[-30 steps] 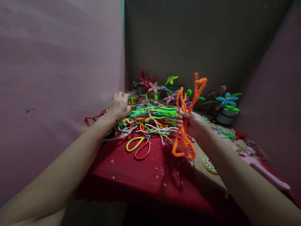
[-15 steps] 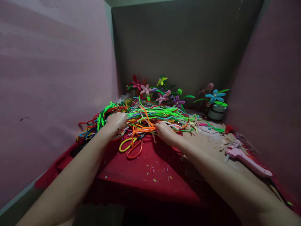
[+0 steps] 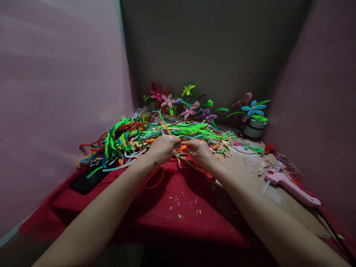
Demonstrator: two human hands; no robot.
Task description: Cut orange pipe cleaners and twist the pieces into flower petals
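As both my arms (image 3: 108, 205) reach in from 7 and 5 o'clock, backs of hands toward me, left hand (image 3: 167, 145) and right hand (image 3: 200, 151) nearly meet, fingers curled, each pinching orange stems (image 3: 182, 148) near dial centre. One orange end points to 11 o'clock, another toward 4; long axis slants between, partly hidden.
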